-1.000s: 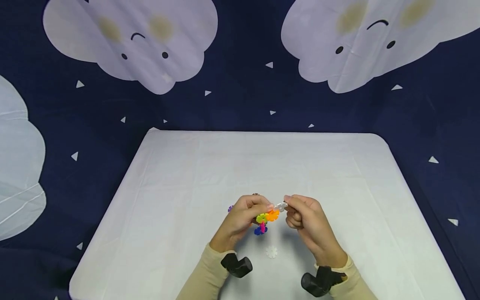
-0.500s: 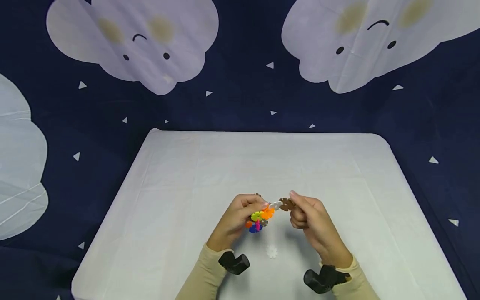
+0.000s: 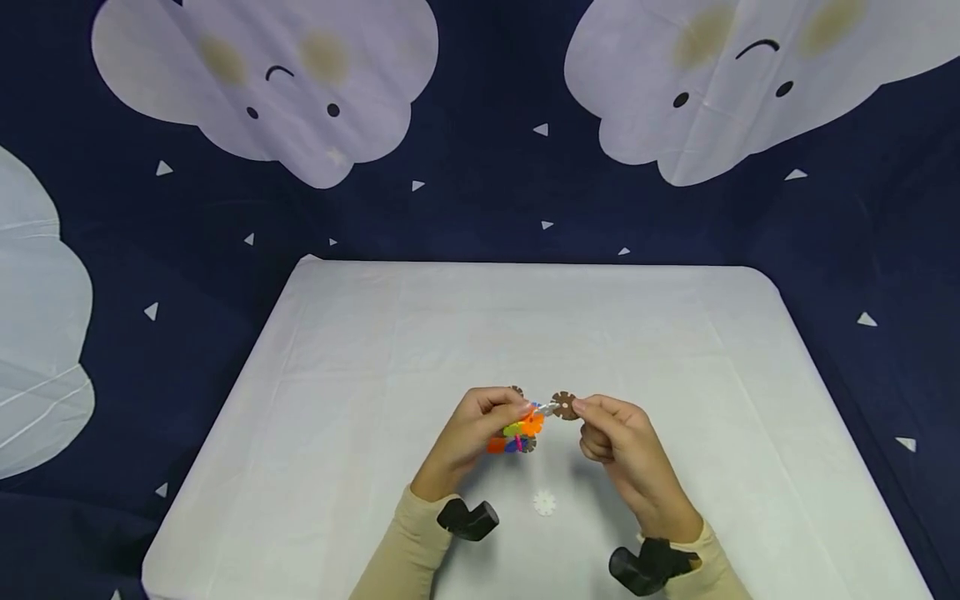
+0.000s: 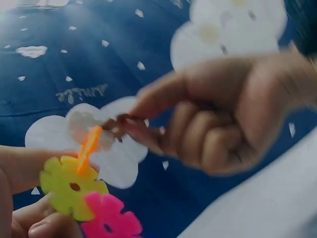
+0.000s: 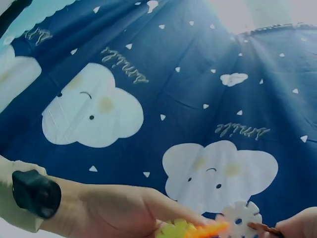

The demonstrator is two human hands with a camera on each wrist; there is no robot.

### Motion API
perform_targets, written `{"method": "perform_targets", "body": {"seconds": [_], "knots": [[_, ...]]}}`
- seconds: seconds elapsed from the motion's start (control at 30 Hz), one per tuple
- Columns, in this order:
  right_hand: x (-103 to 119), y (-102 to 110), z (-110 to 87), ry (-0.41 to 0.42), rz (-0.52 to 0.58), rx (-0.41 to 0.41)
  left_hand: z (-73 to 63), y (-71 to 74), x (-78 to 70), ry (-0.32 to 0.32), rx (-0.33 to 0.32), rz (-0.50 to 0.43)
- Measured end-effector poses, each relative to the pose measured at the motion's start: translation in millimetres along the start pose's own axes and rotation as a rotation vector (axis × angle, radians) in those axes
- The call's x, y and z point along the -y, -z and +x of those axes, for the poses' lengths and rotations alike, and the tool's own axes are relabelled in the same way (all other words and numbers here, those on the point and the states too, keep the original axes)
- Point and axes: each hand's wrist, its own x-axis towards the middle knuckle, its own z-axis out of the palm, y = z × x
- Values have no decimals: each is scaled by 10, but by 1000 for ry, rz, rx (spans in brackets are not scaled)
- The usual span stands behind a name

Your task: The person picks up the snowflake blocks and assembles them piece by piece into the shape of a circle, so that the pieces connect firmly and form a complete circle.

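My left hand (image 3: 480, 429) grips a cluster of joined plastic snowflake discs above the table. In it show an orange disc (image 3: 533, 422), a yellow-green disc (image 4: 69, 186), a pink disc (image 4: 111, 218) and a blue disc. A white disc (image 5: 241, 219) juts from the cluster toward the right hand. My right hand (image 3: 626, 450) pinches a brown snowflake disc (image 3: 565, 406) between thumb and forefinger, its other fingers curled in. The brown disc's slotted edge meets the white disc. In the left wrist view the brown disc is blurred.
One loose white snowflake disc (image 3: 544, 502) lies on the white table (image 3: 480, 325), below and between the hands. Behind the table hangs a dark blue cloth (image 3: 487, 167) printed with clouds and small triangles. Each wrist wears a black camera (image 3: 468, 520).
The brown disc, first hidden at the right fingertips, came into view and turned to face the head camera, against the white disc. The left hand and cluster shifted slightly left.
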Motion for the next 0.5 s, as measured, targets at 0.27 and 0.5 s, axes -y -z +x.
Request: {"method": "perform_targets", "body": {"seconds": [0.27,0.5], "knots": [[-70,-83,14,31,-86,-154,-33,-59,-20,-419,-225,447],[-87,-123,-4,35,-167,-214,-46,-128,-52,-493,-244,504]]}}
